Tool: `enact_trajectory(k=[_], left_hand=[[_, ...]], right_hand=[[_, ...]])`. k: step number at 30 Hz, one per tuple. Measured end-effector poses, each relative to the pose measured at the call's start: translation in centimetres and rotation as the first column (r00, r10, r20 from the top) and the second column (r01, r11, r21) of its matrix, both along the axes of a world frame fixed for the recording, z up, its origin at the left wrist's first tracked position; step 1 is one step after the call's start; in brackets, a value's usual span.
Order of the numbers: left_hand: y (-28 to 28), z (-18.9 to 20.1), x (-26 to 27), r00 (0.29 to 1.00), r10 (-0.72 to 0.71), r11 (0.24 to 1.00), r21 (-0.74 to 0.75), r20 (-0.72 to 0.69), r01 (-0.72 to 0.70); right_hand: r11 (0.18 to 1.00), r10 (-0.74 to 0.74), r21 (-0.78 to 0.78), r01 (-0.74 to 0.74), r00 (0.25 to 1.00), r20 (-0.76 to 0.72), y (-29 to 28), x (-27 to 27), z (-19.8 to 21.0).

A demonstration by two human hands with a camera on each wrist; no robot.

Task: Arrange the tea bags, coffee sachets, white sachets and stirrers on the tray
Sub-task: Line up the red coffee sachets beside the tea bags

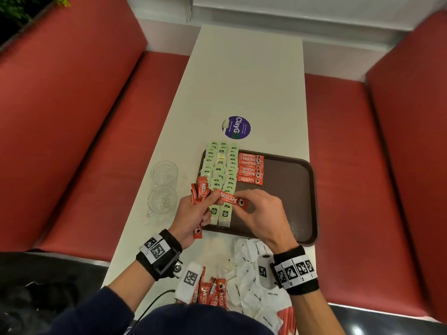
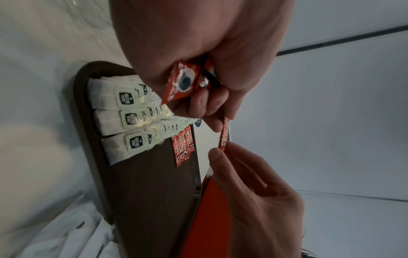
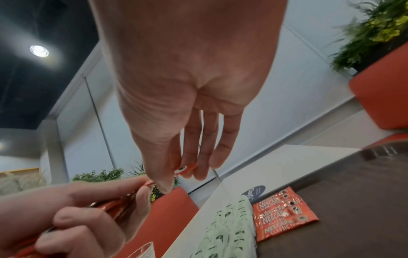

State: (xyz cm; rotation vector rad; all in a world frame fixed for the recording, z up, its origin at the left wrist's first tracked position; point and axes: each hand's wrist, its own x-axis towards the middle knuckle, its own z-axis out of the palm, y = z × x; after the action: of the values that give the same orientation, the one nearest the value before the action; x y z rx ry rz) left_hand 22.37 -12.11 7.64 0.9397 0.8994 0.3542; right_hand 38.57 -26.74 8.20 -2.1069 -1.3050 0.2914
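1. Red foil coffee sachet (image 1: 231,199) is pinched by right hand (image 1: 260,213) above the brown plastic tray (image 1: 300,189).
2. Left hand (image 1: 193,213) grips a bunch of red sachets (image 1: 200,192).
3. Green-tagged tea bags (image 1: 221,170) lie in rows along the tray's left side, beside laid red sachets (image 1: 250,168).

Over the brown tray (image 1: 290,189) on the white bench (image 1: 242,81), the left hand (image 1: 193,213) holds a bunch of red coffee sachets (image 1: 199,192). The right hand (image 1: 261,213) pinches a single coffee sachet (image 1: 229,199) between both hands. Tea bags (image 1: 221,170) lie in rows along the tray's left side.
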Motion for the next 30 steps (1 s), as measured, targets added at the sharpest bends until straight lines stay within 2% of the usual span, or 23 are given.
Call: enact_trajectory(k=[3,7,12,23,30], left_hand=[[0.4,-0.4,-0.3,0.999,0.007,1.000,0.001,-0.035,-0.007],[0.8,-0.7,-1.2,0.998,-0.008,1.000,0.010,-0.067,0.008],[0.9,-0.5,-2.0,0.996,-0.043,0.998,0.034,-0.077,0.046],[1.2,-0.7,-3.7,0.993,-0.043,0.997,0.051,-0.110,0.049],[1.1,-0.5,-3.7,0.993,-0.051,0.997,0.046,-0.108,0.056]], right_hand=[[0.996,-0.077,-0.041,0.074,0.996,-0.051,-0.1,2.4,-1.0],[0.953,-0.218,-0.207,0.220,0.975,0.031,0.7,6.9,-3.9],[0.910,-0.129,-0.373,0.181,0.979,0.160,3.6,9.5,-7.0],[0.919,-0.127,-0.361,0.160,0.985,0.115,5.4,9.8,-8.8],[0.907,-0.204,-0.352,0.230,0.973,0.109,6.1,9.3,-9.0]])
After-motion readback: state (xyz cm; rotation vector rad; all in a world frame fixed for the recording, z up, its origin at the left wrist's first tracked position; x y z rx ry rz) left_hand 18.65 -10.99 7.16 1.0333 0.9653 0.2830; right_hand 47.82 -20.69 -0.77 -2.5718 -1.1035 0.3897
